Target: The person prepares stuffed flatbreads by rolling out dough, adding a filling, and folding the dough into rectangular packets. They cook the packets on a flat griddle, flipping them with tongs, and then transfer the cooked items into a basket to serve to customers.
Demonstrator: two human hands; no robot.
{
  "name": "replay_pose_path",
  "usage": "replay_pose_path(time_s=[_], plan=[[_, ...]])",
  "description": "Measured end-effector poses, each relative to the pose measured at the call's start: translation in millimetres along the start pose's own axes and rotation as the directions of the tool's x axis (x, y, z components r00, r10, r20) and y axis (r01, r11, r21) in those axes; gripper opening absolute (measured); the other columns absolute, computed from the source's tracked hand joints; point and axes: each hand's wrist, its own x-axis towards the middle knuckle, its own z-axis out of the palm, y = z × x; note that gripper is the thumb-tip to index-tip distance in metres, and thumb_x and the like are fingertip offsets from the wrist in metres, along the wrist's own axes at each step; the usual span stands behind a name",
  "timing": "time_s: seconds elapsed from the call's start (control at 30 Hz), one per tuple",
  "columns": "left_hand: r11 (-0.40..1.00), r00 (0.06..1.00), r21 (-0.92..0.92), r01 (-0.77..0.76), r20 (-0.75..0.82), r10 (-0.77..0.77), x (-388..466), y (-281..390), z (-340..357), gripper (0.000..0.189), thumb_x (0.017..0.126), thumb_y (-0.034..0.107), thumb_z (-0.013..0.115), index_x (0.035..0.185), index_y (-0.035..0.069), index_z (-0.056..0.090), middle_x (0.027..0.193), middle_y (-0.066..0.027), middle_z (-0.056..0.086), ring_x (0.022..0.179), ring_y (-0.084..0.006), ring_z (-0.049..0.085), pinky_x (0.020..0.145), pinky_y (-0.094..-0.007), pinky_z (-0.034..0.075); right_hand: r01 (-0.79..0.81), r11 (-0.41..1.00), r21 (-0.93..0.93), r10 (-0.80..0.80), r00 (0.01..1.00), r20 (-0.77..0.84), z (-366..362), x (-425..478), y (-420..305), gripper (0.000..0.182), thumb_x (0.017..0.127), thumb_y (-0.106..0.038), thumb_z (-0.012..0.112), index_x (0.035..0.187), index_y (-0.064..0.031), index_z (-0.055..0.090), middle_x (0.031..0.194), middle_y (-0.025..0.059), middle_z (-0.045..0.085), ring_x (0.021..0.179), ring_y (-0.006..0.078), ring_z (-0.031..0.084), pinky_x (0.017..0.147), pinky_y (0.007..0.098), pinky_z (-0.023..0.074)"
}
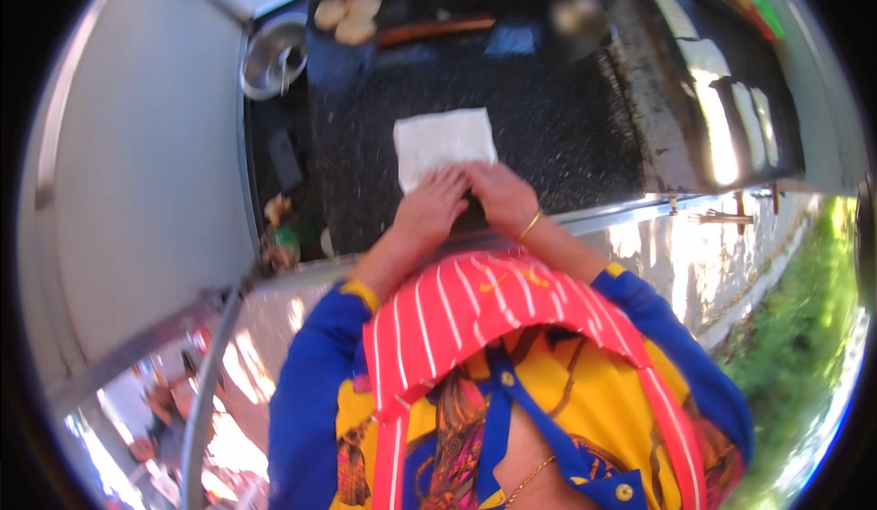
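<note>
A thin white rectangular sheet, likely folded dough, lies flat on the dark speckled worktop. My left hand rests on its near edge, fingers together and pointing away from me. Beside it my right hand, with a gold bangle at the wrist, touches the near right corner. The fingertips of both hands almost meet. Whether the fingers pinch the sheet's edge is hidden.
At the back left sit several round dough pieces and a metal bowl with a utensil. A reddish rolling pin lies at the back. On the right, a griddle bears several white folded pieces.
</note>
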Motion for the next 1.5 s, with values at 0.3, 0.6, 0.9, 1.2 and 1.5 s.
replay_pose_path(time_s=[0.3,0.6,0.9,1.2,1.5], plan=[[0.993,0.995,0.086,-0.081,0.060,0.076,-14,-26,-15,0.048,0.092,0.021,0.054,0.140,0.015,0.047,0.142,-0.0102,0.047,0.133,-0.0269,0.042,0.110,-0.0413,0.034,0.096,0.995,-0.041,-0.100,0.989,-0.107,25,12,7,0.038,0.081,-0.010,0.052,0.119,-0.0090,0.056,0.116,0.0136,0.060,0.107,0.0321,0.058,0.091,0.0417,0.0486],[0.993,0.949,0.113,0.033,-0.314,0.004,-40,-31,-25,0.017,0.080,0.019,0.063,0.096,0.013,0.062,0.093,-0.0063,0.061,0.087,-0.0235,0.061,0.076,-0.0381,0.048,0.178,0.983,-0.050,-0.185,0.943,-0.276,24,8,44,0.008,0.080,-0.013,0.062,0.088,-0.0139,0.065,0.088,0.0067,0.061,0.082,0.0280,0.063,0.069,0.0392,0.0517],[0.984,0.969,0.181,0.001,-0.245,0.044,-26,-46,-16,0.011,0.079,0.018,0.061,0.084,0.010,0.056,0.086,-0.0094,0.058,0.086,-0.0272,0.061,0.069,-0.0399,0.047,-0.056,0.869,0.491,0.134,0.983,-0.126,23,23,59,0.009,0.088,0.003,0.056,0.089,-0.0038,0.061,0.085,0.0043,0.058,0.060,0.0117,0.059,0.053,0.0261,0.0469],[0.977,0.951,0.038,0.212,-0.238,-0.197,9,-35,-25,0.013,0.081,0.018,0.058,0.087,0.006,0.061,0.094,-0.0129,0.061,0.090,-0.0305,0.063,0.075,-0.0395,0.050,0.327,0.940,0.092,-0.320,0.944,-0.088,-5,28,32,0.043,0.063,0.010,0.070,0.102,-0.0079,0.065,0.091,0.0097,0.054,0.082,0.0253,0.059,0.070,0.0309,0.0502],[0.838,0.905,-0.521,0.161,-0.260,-0.336,62,-52,-90,0.032,0.069,0.026,0.074,0.092,0.005,0.067,0.095,-0.0148,0.068,0.087,-0.0315,0.066,0.075,-0.0389,0.052,0.005,0.834,0.551,0.057,0.994,-0.096,-44,100,68,0.008,0.084,-0.002,0.063,0.090,0.0000,0.068,0.082,-0.0013,0.064,0.074,0.0075,0.058,0.067,0.0241,0.0498]])
